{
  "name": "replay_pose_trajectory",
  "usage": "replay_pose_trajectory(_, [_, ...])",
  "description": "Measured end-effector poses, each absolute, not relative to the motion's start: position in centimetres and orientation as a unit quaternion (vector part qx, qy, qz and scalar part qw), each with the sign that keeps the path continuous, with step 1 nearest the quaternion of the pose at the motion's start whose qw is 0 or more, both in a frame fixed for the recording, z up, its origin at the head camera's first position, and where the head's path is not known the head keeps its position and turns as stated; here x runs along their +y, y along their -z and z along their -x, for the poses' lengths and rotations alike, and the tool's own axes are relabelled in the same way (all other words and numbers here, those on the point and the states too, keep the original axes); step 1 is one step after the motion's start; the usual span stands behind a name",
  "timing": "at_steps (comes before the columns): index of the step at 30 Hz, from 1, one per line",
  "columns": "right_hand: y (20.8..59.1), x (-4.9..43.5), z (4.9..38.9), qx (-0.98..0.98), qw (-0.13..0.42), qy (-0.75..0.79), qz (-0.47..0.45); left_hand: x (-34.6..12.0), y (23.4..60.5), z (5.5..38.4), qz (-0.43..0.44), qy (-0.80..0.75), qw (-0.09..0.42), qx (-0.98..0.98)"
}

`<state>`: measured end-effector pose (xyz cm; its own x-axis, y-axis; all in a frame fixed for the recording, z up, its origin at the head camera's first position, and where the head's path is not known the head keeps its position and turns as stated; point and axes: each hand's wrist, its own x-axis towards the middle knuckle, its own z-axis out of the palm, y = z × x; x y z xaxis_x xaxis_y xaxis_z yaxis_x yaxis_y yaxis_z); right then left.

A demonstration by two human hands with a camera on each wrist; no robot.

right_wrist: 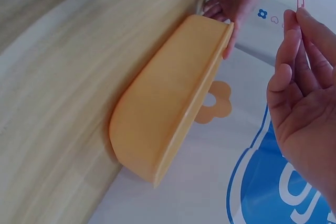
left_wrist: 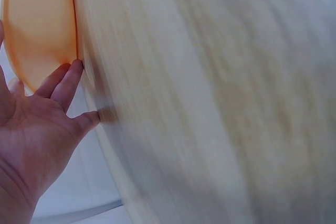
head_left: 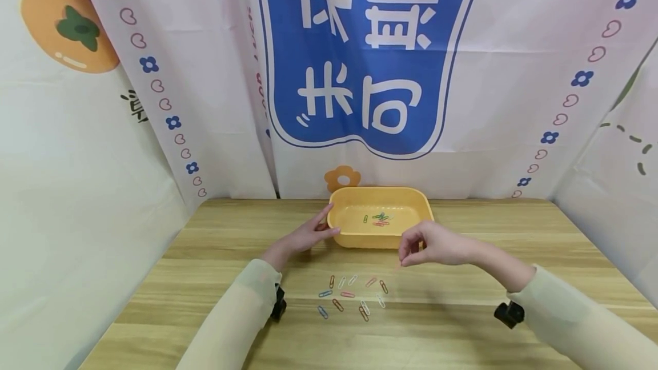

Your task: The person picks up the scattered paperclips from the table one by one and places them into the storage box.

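A yellow plastic basin (head_left: 375,241) stands at the back of the wooden table, with several green and pink paper clips (head_left: 381,223) on its floor. My left hand (head_left: 304,236) rests against the basin's left end, fingers spread and fairly straight; the left wrist view shows fingertips (left_wrist: 76,66) against its outer wall. In front of the basin's right corner, my right hand (head_left: 436,244) is raised above the table. Between thumb and forefinger it pinches a pinkish-red paper clip (right_wrist: 300,0), which points away from the fingertips. The other fingers of that hand are curled in.
Several loose paper clips, among them a blue one (head_left: 322,312), a pink one (head_left: 348,294) and a brown one (head_left: 337,305), lie scattered in front of the basin. A printed cloth (head_left: 231,170) hangs right behind the table's back edge.
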<state>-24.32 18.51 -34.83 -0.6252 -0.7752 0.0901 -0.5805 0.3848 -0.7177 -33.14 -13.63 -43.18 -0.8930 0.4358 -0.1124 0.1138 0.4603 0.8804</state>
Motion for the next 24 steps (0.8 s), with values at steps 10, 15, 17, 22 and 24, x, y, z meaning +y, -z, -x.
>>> replay_pose_trajectory(10, [32.5,18.2,25.2,0.84,0.079,0.345,0.41,-13.6,43.7,33.4,-0.165,-0.476,0.155,0.85])
replay_pose_trajectory(15, [31.2,18.0,26.0,0.853,0.066,0.332,0.398,-13.6,43.9,33.2,-0.171,-0.476,0.16,0.848])
replay_pose_trajectory(17, [30.9,18.0,26.5,0.855,0.062,0.331,0.395,-13.6,43.9,33.2,-0.17,-0.476,0.158,0.848])
replay_pose_trajectory(22, [30.7,17.7,28.1,0.86,0.056,0.334,0.383,-13.7,43.7,33.3,-0.168,-0.469,0.153,0.854])
replay_pose_trajectory(24, [30.8,17.7,28.8,0.863,0.053,0.336,0.374,-13.8,43.6,33.4,-0.17,-0.47,0.152,0.853])
